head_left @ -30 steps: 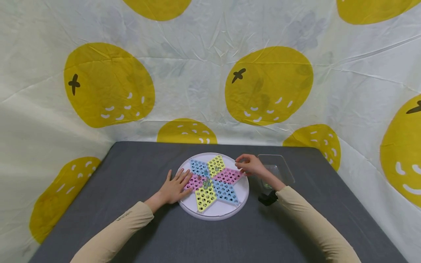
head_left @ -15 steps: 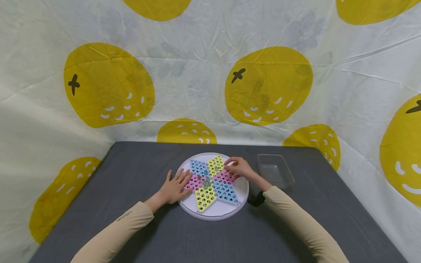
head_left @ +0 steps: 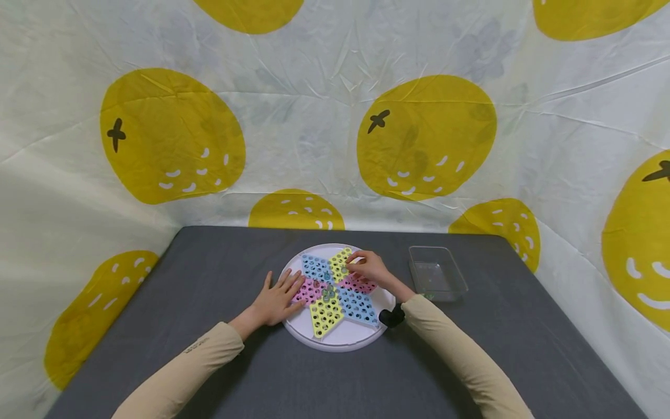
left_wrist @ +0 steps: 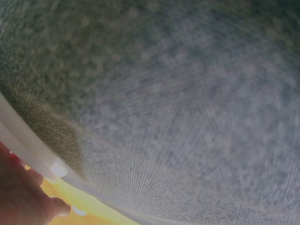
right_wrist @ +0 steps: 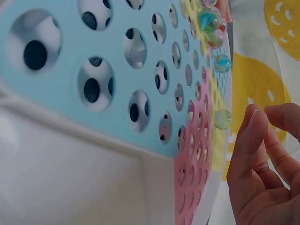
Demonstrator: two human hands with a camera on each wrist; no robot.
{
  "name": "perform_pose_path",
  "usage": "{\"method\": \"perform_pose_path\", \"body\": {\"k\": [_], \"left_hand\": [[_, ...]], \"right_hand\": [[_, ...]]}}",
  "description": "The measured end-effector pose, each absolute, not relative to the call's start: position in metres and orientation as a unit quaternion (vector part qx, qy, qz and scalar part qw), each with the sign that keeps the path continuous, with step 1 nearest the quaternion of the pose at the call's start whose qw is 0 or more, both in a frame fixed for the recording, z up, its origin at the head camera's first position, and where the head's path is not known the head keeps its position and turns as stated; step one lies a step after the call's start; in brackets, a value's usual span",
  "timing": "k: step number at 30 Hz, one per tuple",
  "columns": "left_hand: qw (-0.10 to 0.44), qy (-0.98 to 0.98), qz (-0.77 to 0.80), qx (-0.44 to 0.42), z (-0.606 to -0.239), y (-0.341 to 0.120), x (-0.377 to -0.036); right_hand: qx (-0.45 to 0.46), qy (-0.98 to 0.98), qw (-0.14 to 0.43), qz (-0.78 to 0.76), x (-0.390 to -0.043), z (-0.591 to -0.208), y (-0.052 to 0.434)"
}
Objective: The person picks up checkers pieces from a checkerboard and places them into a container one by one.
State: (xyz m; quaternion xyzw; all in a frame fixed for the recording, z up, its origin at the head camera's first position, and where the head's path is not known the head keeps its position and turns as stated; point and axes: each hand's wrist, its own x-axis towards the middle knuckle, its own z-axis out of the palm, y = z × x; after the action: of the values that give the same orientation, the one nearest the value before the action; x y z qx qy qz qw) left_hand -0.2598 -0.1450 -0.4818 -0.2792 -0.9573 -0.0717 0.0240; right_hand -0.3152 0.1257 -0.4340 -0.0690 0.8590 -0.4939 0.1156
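— Hands first: what is each one doing?
— Left hand (head_left: 276, 298) lies flat, fingers straight, on the near-left rim of the round Chinese checkers board (head_left: 340, 340); right hand (head_left: 369, 266) hovers over the yellow point of the star, fingers curled; whether it pinches a marble I cannot tell
— Where are the marbles?
— A cluster sits at the star's centre (head_left: 328, 293), between the hands; one greenish marble (right_wrist: 223, 119) rests in a hole just off the right fingertips (right_wrist: 255, 123)
— And doing it well?
— I'd keep the left palm pressing so the board can't slide; lower the marble straight into one hole; a clear plastic tray (head_left: 437, 273) waits beyond the right wrist
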Motion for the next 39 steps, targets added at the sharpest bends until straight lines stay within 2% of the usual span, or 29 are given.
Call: {"method": "perform_pose_path", "body": {"k": [2, 4, 7, 9, 14, 20, 39], "left_hand": [[0.053, -0.950, -0.084, -0.296, -0.497, -0.149, -0.267], [0.057, -0.947, -0.097, -0.301, -0.497, -0.150, -0.267], [0.046, -0.950, -0.089, -0.294, -0.495, -0.149, -0.266], [0.018, -0.957, -0.081, -0.277, -0.479, -0.145, -0.258], [0.001, -0.965, -0.032, -0.262, -0.477, -0.142, -0.258], [0.004, -0.964, -0.033, -0.265, -0.477, -0.143, -0.258], [0.010, -0.962, -0.037, -0.271, -0.476, -0.143, -0.258]], "right_hand": [[-0.069, 0.861, 0.110, -0.492, -0.316, -0.436, 0.123], [-0.073, 0.863, 0.105, -0.489, -0.317, -0.438, 0.121], [-0.077, 0.864, 0.101, -0.488, -0.317, -0.440, 0.118], [-0.083, 0.867, 0.093, -0.483, -0.318, -0.441, 0.117], [-0.089, 0.880, 0.070, -0.461, -0.320, -0.448, 0.116], [-0.068, 0.881, 0.091, -0.460, -0.322, -0.454, 0.116], [-0.049, 0.889, 0.110, -0.442, -0.323, -0.453, 0.114]]}}
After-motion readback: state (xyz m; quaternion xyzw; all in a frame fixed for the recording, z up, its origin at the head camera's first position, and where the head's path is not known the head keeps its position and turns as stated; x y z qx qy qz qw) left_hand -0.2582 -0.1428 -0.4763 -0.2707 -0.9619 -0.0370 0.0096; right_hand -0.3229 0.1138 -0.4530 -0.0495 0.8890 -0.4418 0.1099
